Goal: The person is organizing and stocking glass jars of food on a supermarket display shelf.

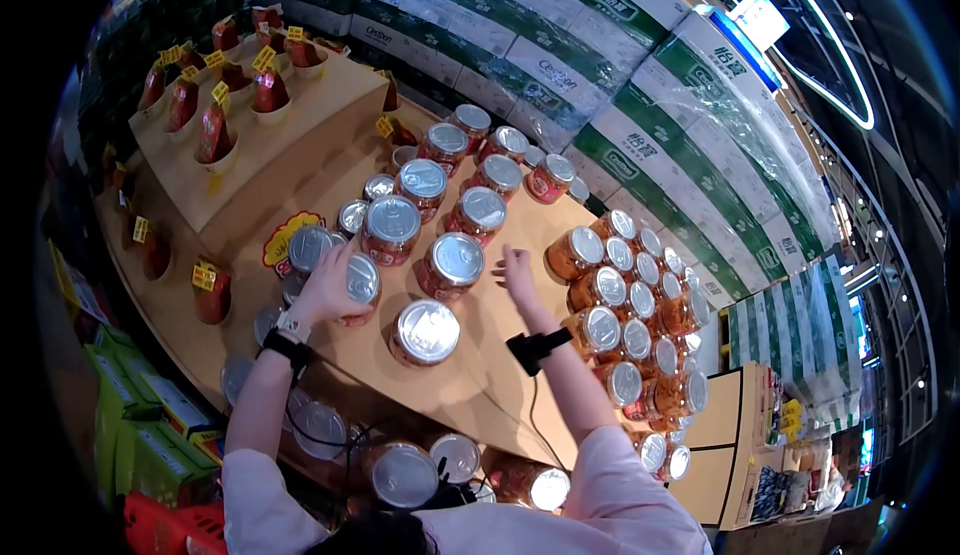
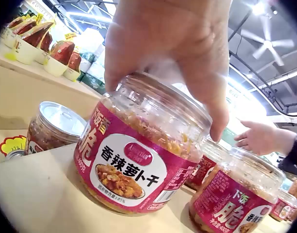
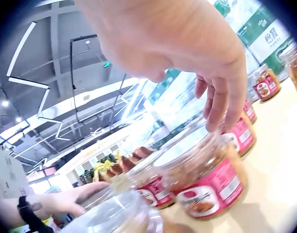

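Note:
My left hand [image 1: 326, 290] grips a glass jar [image 2: 134, 158] by its lid from above, thumb on one side and fingers on the other. This jar carries a magenta label picturing diced radish, and it tilts slightly in the left wrist view. To its right is a similar labelled jar [image 2: 233, 194]. My right hand [image 1: 516, 275] hovers with relaxed fingers, holding nothing, right of a silver-lidded jar [image 1: 452, 265]. In the right wrist view its fingertips overlap the top of a jar [image 3: 206, 194]. Another jar [image 1: 425, 332] stands alone nearer to me.
Orange-filled jars [image 1: 600, 285] crowd the right edge of the wooden table [image 1: 480, 380]. More jars [image 1: 405, 475] stand along a lower front ledge. A raised stand [image 1: 250, 160] holds red packages in white cups at back left. Wrapped water cartons [image 1: 560, 65] wall off the back.

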Motion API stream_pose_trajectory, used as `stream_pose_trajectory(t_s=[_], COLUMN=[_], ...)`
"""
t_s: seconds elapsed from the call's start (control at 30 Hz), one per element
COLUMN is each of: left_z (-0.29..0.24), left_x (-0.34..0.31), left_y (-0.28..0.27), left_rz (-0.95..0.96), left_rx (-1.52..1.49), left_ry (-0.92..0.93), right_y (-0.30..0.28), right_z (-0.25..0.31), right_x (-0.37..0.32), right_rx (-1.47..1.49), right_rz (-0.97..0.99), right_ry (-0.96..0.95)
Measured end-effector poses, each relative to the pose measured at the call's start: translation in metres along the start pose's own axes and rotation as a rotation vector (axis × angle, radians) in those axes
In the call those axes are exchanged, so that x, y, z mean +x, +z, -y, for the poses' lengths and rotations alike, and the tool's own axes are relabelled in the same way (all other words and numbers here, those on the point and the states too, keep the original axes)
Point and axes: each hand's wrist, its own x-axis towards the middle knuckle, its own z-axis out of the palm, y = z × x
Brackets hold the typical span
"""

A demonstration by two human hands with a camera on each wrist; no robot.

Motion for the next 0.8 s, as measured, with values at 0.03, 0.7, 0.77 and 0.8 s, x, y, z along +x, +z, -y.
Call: stream_pose_trajectory(t_s=[0.03, 0.7, 0.77, 0.8], left_z=[-0.006, -0.029, -0.026, -0.025], left_x=[0.0, 0.005, 0.006, 0.006], left_y=[-0.006, -0.016, -0.014, -0.015], left_rz=[0.056, 0.139, 0.128, 0.133], left_rx=[-0.022, 0.079, 0.087, 0.094], left_ry=[-0.036, -0.151, -0.14, -0.13], right_y=[-0.01, -0.009, 0.002, 0.004], right_z=[-0.004, 0.069, 0.075, 0.073], right_x=[0.023, 0.339, 0.352, 0.356], right_rx=[-0.029, -0.803, -0.794, -0.787], right_rz=[-0.015, -0.111, -0.179, -0.188], right_ry=[-0.014, -0.205, -0.213, -0.22])
